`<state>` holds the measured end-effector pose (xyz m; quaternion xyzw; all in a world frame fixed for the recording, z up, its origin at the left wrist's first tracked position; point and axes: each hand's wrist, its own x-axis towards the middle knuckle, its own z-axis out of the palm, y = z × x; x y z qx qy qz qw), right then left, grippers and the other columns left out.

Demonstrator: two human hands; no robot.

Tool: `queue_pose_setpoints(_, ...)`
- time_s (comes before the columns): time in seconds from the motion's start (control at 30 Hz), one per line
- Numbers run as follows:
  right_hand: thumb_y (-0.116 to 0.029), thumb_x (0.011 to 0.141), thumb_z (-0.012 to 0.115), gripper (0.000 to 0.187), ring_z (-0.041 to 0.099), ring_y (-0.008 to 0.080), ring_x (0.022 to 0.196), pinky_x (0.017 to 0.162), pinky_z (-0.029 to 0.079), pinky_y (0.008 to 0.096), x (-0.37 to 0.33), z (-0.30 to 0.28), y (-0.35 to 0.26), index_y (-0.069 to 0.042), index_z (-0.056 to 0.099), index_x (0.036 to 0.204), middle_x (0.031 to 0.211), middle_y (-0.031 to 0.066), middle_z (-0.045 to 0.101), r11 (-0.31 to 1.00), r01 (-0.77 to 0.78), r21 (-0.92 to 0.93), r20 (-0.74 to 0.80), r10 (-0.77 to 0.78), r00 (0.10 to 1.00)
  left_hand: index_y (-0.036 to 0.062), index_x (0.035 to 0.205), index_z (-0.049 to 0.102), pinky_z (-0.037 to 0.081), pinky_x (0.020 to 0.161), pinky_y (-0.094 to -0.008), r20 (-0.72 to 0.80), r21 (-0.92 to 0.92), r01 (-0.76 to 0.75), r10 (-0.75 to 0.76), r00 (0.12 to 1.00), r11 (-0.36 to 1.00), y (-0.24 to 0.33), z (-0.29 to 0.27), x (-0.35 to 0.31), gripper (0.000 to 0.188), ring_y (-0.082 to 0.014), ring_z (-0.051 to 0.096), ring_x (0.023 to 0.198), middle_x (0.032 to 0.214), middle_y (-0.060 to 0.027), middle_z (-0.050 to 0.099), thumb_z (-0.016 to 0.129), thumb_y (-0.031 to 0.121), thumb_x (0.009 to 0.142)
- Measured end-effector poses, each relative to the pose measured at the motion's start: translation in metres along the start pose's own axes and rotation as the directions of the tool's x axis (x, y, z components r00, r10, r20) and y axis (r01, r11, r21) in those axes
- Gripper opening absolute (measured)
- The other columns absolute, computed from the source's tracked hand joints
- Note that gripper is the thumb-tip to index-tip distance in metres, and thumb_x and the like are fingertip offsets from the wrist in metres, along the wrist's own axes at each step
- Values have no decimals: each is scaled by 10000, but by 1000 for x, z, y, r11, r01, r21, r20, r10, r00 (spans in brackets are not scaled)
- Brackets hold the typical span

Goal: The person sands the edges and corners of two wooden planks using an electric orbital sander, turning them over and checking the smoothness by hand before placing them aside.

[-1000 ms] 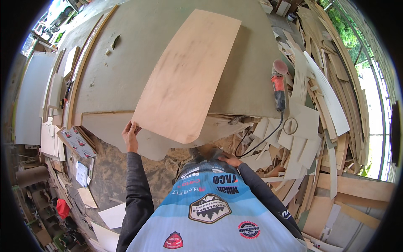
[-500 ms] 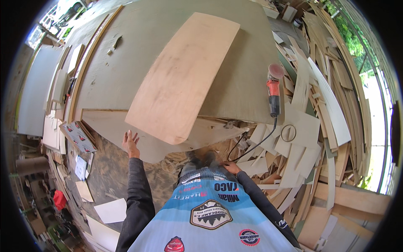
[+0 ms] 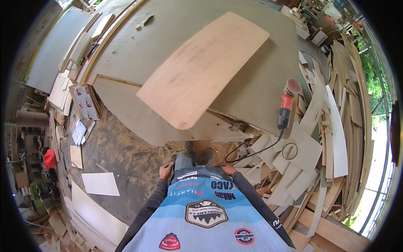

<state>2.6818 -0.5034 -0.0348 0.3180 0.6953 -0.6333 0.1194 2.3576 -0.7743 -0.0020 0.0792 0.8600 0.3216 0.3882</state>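
Observation:
My left hand (image 3: 166, 171) is down beside my left hip against my jeans, away from the table; its fingers are mostly hidden. On the other side, my right hand (image 3: 228, 169) rests at my right hip, its fingers stretched out and nothing seen in them. Ahead lies a curved-edged wooden panel (image 3: 205, 69), pale with darker smudges, its near end jutting past the edge of the greenish worktable (image 3: 147, 54). To the right of that panel, an angle grinder (image 3: 286, 104) with a round reddish disc lies at the table's right edge, its black cord hanging down.
Heaped wood offcuts (image 3: 331, 126) fill the right side. A white sheet (image 3: 100, 184) lies on the dusty floor (image 3: 113, 138) at left, near a red object (image 3: 50, 158). A wooden strip (image 3: 111, 35) runs along the table's left side, with stacked boards (image 3: 63, 90) beyond.
My left hand has drawn back from beside the panel's near end down to my hip. My right hand stays at my hip. The view has shifted, so the table sits tilted in it.

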Motion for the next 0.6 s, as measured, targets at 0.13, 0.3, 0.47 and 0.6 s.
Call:
queue_pose_setpoints(0.13,-375,1014,576,431,646,211,1158,1031,455,329,2,3,6,-40,696,1257,1251,116,710,994,102,36,161,-107,981,17,1118,759,551,722,-345,43,14,86,-87,995,996,8,-4,-17,473,-189,707,786,863,-98,750,706,437,908)
queue_pose_setpoints(0.3,-424,969,638,446,680,207,1076,968,491,327,9,5,-20,-60,725,1211,1170,101,743,990,-121,72,236,101,966,17,1194,732,560,738,-325,37,15,52,-53,998,999,24,-14,-15,469,-184,713,827,967,-128,757,695,399,925)
queue_pose_setpoints(0.47,-426,939,647,405,717,249,998,893,526,349,10,5,-31,-95,757,1144,1043,102,773,995,-43,-95,99,52,994,6,1194,726,538,723,-300,-54,-57,-52,49,997,997,53,-8,-3,407,-161,700,838,958,-86,746,672,327,949)
queue_pose_setpoints(0.6,-383,943,611,374,722,274,1028,907,532,364,19,-9,-71,-121,758,1166,1069,118,768,976,-135,-172,-24,133,991,31,1324,646,533,718,-307,87,-583,54,-4,996,811,103,-23,17,464,-171,700,867,1072,-69,734,678,321,963)
